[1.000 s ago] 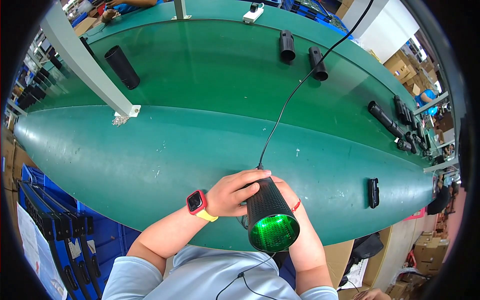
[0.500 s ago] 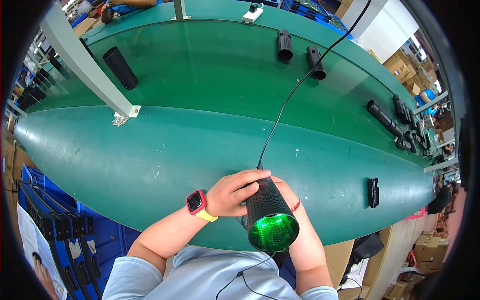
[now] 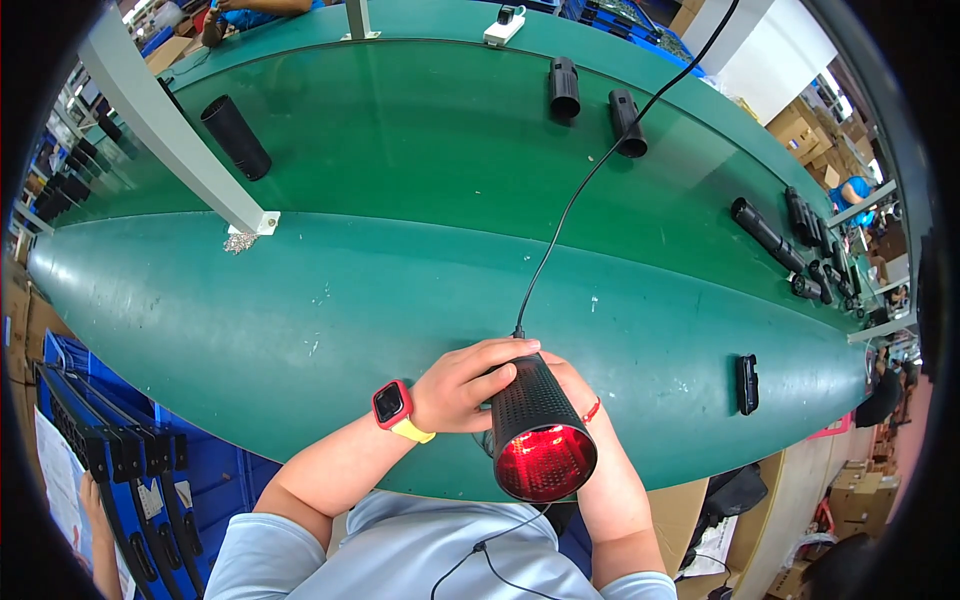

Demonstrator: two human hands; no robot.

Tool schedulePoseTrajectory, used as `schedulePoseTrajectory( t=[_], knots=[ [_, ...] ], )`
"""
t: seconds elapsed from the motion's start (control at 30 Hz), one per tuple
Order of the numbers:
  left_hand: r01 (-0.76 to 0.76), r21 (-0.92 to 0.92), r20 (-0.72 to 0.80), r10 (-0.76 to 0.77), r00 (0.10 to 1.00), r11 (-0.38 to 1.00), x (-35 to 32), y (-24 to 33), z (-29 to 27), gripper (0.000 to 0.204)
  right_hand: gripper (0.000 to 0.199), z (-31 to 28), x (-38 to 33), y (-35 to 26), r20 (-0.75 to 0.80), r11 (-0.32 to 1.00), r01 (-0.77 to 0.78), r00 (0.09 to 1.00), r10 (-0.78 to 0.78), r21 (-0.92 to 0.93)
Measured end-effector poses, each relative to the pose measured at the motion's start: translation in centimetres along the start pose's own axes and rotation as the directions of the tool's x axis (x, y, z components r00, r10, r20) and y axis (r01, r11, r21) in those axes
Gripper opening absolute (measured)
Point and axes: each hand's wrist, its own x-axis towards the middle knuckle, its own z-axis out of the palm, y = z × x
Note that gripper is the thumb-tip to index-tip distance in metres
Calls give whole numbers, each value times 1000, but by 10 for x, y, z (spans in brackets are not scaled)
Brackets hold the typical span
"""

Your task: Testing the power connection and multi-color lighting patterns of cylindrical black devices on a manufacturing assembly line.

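A black perforated cylinder (image 3: 530, 400), open at its near end, is tilted toward me in both hands. Red light (image 3: 545, 462) glows inside it. A black cable (image 3: 562, 222) runs into its far end from the upper right. My left hand (image 3: 465, 385) is closed round the left side, fingers across the top near the cable. My right hand (image 3: 568, 382) grips the other side; its fingers are mostly hidden behind the cylinder. To the right, a small black part (image 3: 747, 385) lies on the green worktop (image 3: 400, 290).
Beyond the worktop, a green belt (image 3: 400, 130) carries black tubes (image 3: 237, 138), two housings (image 3: 564, 88) and several black parts (image 3: 768, 235) at right. A grey post (image 3: 170, 130) stands left. Blue crates (image 3: 220, 480) sit lower left, near another person's arm (image 3: 101, 540).
The light inside the cylinder has turned from green to red. Tubes and housings on the belt have shifted slightly left. My hands keep their hold. The other person's arm at lower left has moved.
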Motion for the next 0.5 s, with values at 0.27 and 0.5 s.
schedulePoseTrajectory(
  t=[0.27, 0.5],
  knots=[
    [31, -15, 43, -30, 999, 999, 3, 1, -4, 36, 22, -7, 3, 3, 76, 973, -80, 995, 65, 214],
    [-197, 93, 14, 197, 980, 976, 4, -5, -2, 48, 22, -8, 3, 4, 92, 972, -73, 994, 54, 225]
  ],
)
